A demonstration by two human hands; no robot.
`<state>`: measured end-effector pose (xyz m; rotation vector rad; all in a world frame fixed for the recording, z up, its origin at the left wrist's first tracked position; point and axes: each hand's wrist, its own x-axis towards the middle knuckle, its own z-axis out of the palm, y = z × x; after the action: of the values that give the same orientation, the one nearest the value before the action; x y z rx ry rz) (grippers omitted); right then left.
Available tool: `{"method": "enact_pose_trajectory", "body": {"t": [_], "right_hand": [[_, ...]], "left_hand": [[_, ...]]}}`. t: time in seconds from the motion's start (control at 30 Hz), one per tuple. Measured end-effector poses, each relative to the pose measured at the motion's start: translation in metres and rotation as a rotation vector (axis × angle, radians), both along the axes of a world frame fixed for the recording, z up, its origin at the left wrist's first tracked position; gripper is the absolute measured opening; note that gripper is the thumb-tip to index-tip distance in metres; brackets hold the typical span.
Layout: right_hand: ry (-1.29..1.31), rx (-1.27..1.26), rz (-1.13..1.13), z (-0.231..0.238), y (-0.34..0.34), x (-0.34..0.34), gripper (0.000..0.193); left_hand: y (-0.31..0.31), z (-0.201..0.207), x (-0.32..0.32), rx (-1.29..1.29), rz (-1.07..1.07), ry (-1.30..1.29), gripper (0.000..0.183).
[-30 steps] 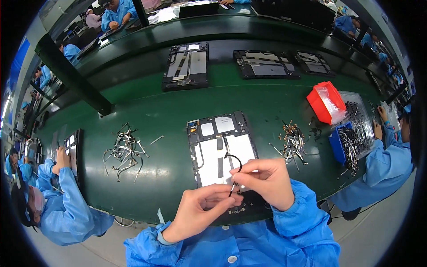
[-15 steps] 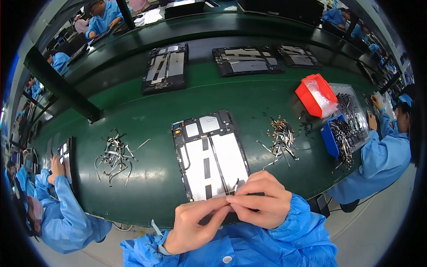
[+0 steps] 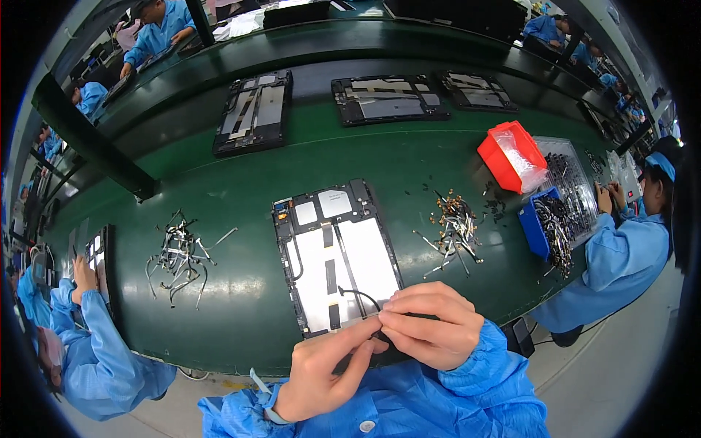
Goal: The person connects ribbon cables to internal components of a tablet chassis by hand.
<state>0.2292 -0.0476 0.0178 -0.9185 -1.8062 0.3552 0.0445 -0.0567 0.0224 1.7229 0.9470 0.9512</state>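
Over the near edge of an opened tablet (image 3: pixel 314 255), my two hands meet at the fingertips. Between them is a thin black cable (image 3: pixel 359 293), whose free end curves up and left above the tablet's white panel. My right hand (image 3: pixel 434 325) pinches it with thumb and fingers. My left hand (image 3: pixel 328 372) is closed too, its index fingertip pressed against the same spot; the cable's lower end is hidden by fingers. The tablet lies flat with its inner side up, dark strips running along the panel.
Loose cables form a left pile (image 3: pixel 180 255) and a right pile (image 3: pixel 456 226). At the right stand a red bin (image 3: pixel 496 157) with clear bags, a blue bin (image 3: pixel 534 232) of cables and a clear tray (image 3: pixel 584 182). More opened tablets (image 3: pixel 255 113) lie behind. Co-workers sit on both sides.
The cable's free end has swung out to the left and now shows as a long curve over the panel. My hands stay together in nearly the same place. The view has shifted slightly.
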Motion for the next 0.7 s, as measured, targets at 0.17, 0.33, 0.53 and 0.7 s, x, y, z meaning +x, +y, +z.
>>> {"method": "enact_pose_trajectory", "body": {"t": [0.17, 0.33, 0.53, 0.7], "right_hand": [[-0.101, 0.076, -0.097, -0.002, -0.002, 0.012, 0.029], [0.128, -0.139, -0.491, 0.013, 0.039, 0.084, 0.01], [-0.376, -0.248, -0.857, -0.016, 0.123, 0.247, 0.012], [-0.715, -0.559, -1.162, -0.039, 0.149, 0.272, 0.015]], "left_hand": [[0.006, -0.003, 0.003, 0.082, -0.068, 0.06, 0.028], [-0.004, 0.004, -0.011, -0.467, -0.071, 0.073, 0.04], [-0.015, -0.018, -0.026, -0.487, -0.033, -0.186, 0.025], [-0.016, -0.029, -0.043, -0.426, 0.024, -0.123, 0.026]]}}
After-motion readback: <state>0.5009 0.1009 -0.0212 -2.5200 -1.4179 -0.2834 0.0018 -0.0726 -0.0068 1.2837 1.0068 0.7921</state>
